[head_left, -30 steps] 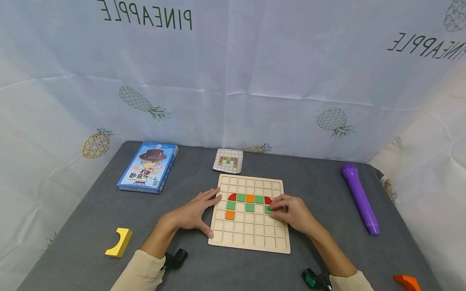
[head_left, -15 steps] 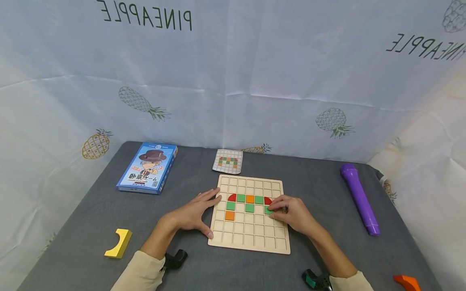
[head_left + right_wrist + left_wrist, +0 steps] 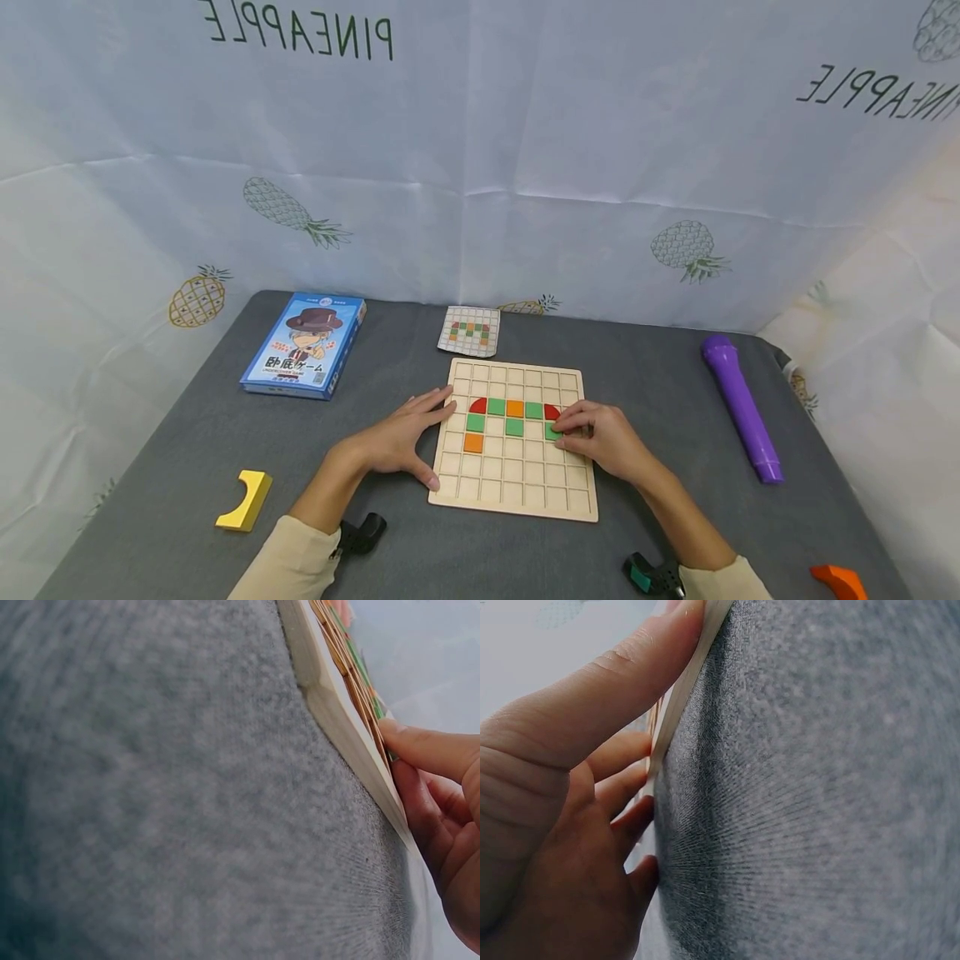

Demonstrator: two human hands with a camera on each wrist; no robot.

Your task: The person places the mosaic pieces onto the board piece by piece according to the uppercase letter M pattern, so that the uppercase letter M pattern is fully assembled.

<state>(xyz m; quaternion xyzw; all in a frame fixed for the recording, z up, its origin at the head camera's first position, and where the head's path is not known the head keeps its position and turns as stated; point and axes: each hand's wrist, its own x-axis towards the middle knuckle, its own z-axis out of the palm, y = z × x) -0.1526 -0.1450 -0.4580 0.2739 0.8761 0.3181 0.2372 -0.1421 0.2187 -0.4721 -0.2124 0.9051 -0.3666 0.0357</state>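
A square wooden grid board (image 3: 517, 496) lies on the dark cloth, with red, green and orange tiles set in its cells. My left hand (image 3: 397, 437) rests along the board's left edge, fingers spread and thumb near the front corner; the left wrist view shows the thumb (image 3: 630, 682) against the rim. From the right, my right hand (image 3: 603, 435) reaches over the board and pinches a green square tile (image 3: 551, 432) just below a red quarter-round tile (image 3: 552, 412). Its fingers partly cover both tiles. In the right wrist view the thumb (image 3: 427, 746) meets the green edge.
A small pattern card (image 3: 469, 332) lies behind the board. At the back left is a blue game box (image 3: 306, 346); a yellow arch block (image 3: 246, 502) sits front left. A purple microphone-shaped stick (image 3: 742, 408) lies right, and an orange block (image 3: 838, 581) at front right.
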